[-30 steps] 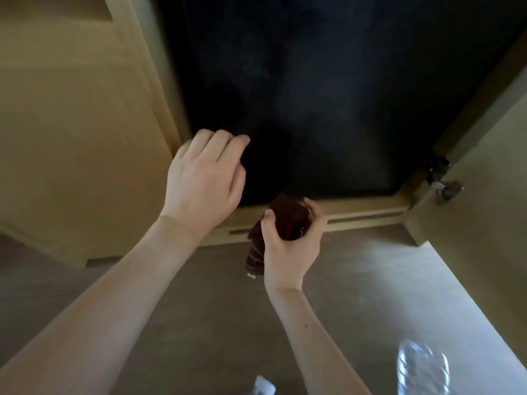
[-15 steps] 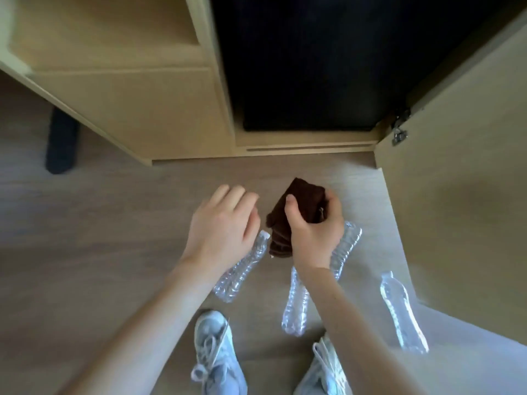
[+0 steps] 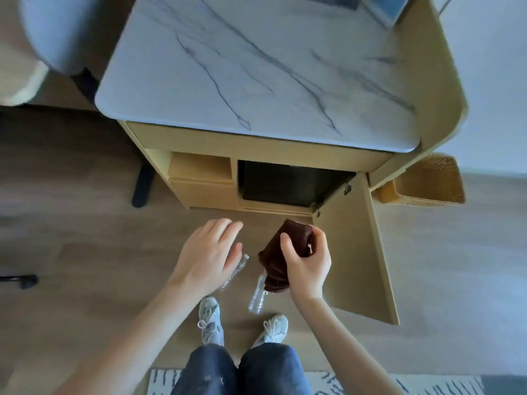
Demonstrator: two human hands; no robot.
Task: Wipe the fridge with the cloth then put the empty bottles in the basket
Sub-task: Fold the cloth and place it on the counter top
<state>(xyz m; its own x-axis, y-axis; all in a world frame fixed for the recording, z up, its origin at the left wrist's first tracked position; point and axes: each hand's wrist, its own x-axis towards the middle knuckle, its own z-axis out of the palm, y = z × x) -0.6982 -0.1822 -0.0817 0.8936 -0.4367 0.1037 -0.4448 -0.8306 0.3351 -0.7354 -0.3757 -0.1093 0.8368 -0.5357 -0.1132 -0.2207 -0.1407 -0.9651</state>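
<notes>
Gripping the brown cloth (image 3: 273, 259) in my right hand (image 3: 309, 265), thumb on one side and curled fingers on the other, I hold it bunched in the air in front of the cabinet, its folds hanging down. My left hand (image 3: 206, 252) is beside it, palm down, fingers loose and spread, holding nothing.

Down on the wooden floor (image 3: 85, 252) lie two empty bottles. The first bottle (image 3: 238, 269) shows only past the edge of my left hand, and the second bottle (image 3: 257, 295) has its upper end hidden behind the hanging cloth. Both lie just ahead of my white shoes (image 3: 210, 319).

The black fridge (image 3: 288, 185) sits in the cabinet under a marble top (image 3: 256, 69), with an open shelf (image 3: 199, 169) to its left. The cabinet door (image 3: 353, 252) stands swung out to the right, close by my right hand. It stands between the bottles and the wicker basket (image 3: 427, 181), which sits on the floor past the cabinet's right side. A black chair leg (image 3: 142, 183) is off to the left, and a striped rug (image 3: 162, 380) lies at my knees.
</notes>
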